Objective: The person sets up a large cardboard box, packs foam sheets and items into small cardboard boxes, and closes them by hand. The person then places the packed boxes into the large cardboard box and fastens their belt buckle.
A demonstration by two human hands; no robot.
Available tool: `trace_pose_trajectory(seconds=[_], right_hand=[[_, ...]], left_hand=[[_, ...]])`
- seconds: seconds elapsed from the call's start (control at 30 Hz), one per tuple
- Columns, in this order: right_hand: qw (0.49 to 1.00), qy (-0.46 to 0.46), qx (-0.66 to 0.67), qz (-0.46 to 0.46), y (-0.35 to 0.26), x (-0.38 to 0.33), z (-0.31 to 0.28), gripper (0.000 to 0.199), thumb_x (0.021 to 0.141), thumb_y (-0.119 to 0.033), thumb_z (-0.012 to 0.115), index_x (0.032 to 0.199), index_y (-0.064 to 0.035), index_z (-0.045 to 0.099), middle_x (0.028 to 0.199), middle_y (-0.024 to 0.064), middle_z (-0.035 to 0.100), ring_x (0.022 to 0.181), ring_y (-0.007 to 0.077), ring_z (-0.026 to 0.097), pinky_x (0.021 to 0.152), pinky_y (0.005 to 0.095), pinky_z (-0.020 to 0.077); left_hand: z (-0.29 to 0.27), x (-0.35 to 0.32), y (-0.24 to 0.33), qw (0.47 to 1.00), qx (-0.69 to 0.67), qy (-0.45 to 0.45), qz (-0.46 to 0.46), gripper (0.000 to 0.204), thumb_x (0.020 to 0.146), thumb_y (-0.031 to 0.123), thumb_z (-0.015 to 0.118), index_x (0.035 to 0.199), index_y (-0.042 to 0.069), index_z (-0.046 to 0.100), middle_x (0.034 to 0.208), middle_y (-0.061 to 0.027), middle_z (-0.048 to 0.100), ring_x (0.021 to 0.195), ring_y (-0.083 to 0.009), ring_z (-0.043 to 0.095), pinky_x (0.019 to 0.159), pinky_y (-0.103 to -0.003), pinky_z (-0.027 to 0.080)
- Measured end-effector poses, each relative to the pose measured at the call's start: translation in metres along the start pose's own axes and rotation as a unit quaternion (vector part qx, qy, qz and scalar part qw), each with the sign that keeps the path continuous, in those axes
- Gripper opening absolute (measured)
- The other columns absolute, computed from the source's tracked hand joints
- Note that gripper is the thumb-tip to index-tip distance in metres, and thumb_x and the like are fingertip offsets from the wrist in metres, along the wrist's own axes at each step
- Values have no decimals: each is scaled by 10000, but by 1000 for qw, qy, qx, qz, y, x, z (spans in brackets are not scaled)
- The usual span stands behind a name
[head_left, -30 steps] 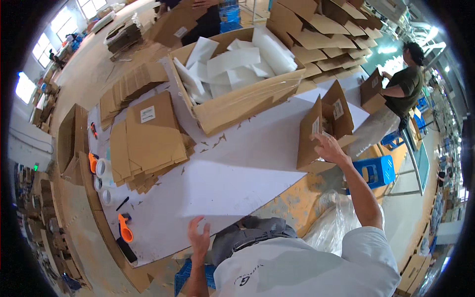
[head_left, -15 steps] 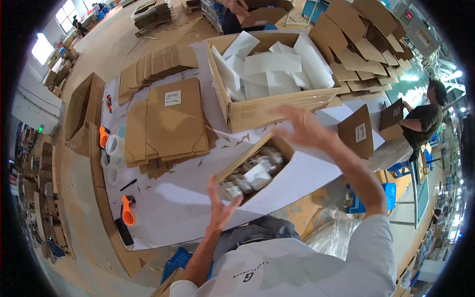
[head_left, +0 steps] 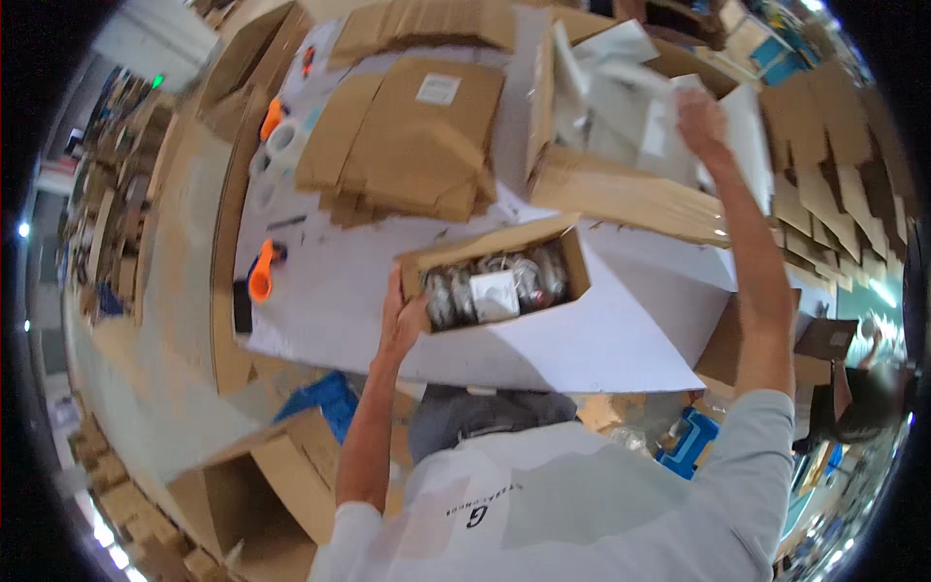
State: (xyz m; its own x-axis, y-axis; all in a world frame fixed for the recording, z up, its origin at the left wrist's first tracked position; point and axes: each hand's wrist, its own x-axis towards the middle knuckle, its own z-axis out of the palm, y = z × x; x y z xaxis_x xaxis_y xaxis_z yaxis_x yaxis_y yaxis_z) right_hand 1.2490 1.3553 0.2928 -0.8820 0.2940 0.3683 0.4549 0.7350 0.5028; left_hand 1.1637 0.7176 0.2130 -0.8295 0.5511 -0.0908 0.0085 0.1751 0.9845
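My left hand point(head_left: 402, 325) grips the left end of a small open cardboard box point(head_left: 579, 267) at the table's front. Inside lie several clear-wrapped items point(head_left: 529, 278) in a row, with a small white card or packet point(head_left: 495, 296) on top. Further right and back, my right hand point(head_left: 700, 121) reaches into a large open carton point(head_left: 630, 194) full of white packing sheets point(head_left: 616, 116). Its fingers are curled and slightly blurred, closed on one white packing sheet at the carton's right side.
Flattened cardboard boxes point(head_left: 417, 136) lie stacked behind the small box. On the table's left are tape rolls point(head_left: 283, 141), orange-handled tools point(head_left: 262, 272), a black pen point(head_left: 286, 222) and a dark phone-like object point(head_left: 242, 306). More cardboard point(head_left: 824, 145) is piled at right, where another person point(head_left: 863, 398) stands.
My right hand has moved from above the small box into the large carton. The small box now sits less tilted, still held by my left hand. The view has swung to the right.
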Motion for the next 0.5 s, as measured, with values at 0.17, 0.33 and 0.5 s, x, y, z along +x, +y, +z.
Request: trace_pose_trajectory(seconds=[0.17,0.33,0.5], right_hand=[[904,155,398,27,-84,-22,-186,178,912,-108,601,1086,-86,627,1010,118,641,929,224,648,774,391,536],[763,0,639,-97,-174,-151,-302,482,609,9,774,1022,-105,554,971,67,595,889,233,599,731,383,515],[803,-45,559,-199,-295,-184,-292,385,608,-10,684,958,-60,532,857,129,548,799,364,588,719,455,499]], left_hand=[[-21,-10,2,997,-57,-8,-54,588,837,14,504,1417,38,412,1262,-97,521,1148,-192,471,1010,-284,370],[-35,8,-9,997,12,-67,-21,607,850,14,473,1450,50,391,1293,-112,528,1159,-207,497,1028,-290,378],[-50,4,3,990,-54,-129,-8,585,1000,129,493,1547,88,290,1408,-138,504,1250,-214,490,1087,-310,356]])
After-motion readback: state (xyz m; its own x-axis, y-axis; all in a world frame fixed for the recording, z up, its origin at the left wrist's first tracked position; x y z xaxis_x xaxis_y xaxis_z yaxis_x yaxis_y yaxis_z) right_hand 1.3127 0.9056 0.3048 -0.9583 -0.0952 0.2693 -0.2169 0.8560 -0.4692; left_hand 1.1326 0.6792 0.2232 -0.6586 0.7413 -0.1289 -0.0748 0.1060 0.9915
